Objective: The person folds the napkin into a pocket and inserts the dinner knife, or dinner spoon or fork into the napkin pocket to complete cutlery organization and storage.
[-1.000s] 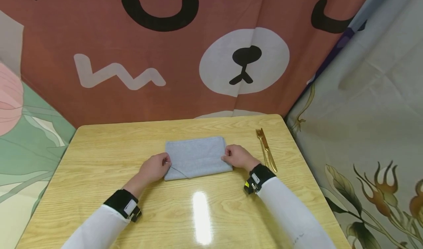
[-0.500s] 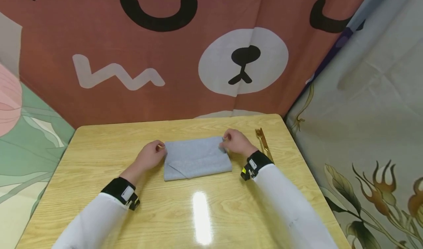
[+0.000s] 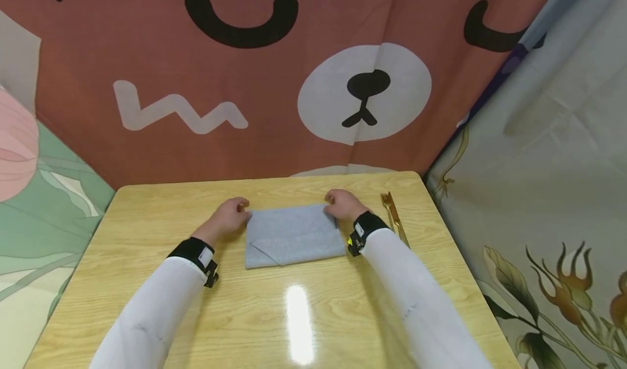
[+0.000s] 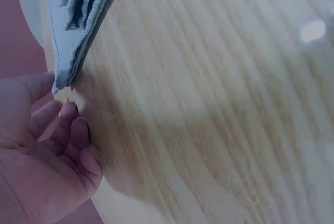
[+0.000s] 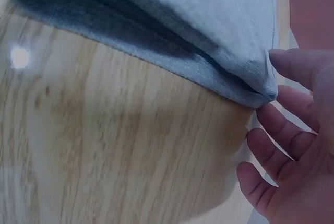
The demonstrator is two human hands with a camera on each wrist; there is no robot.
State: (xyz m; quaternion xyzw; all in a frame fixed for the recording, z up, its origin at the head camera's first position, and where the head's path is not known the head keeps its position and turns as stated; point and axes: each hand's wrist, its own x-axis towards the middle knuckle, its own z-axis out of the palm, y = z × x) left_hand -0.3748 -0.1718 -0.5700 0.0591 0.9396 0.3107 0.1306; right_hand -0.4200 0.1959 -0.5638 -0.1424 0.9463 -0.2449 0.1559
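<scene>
A folded blue-grey cloth napkin (image 3: 294, 238) lies flat on the wooden table, a slanted fold line near its front left corner. My left hand (image 3: 229, 216) is at the far left corner; in the left wrist view its thumb touches the napkin's tip, and the other fingers (image 4: 78, 132) bend loosely below it. At the far right corner is my right hand (image 3: 344, 204). Seen from the right wrist, its thumb and index finger (image 5: 295, 101) touch the corner of the napkin (image 5: 209, 41), whose layers gape along the side. The remaining fingers are spread and relaxed.
A gold fork (image 3: 387, 203) and a gold knife (image 3: 395, 216) lie side by side on the right of the table (image 3: 171, 216), partly behind the right wrist. A printed curtain (image 3: 196, 157) hangs along the far edge, with another printed cloth (image 3: 539, 184) on the right.
Both hands have moved from the napkin's sides up to its far corners. The left fingers have loosened. The napkin keeps about the same place and shape.
</scene>
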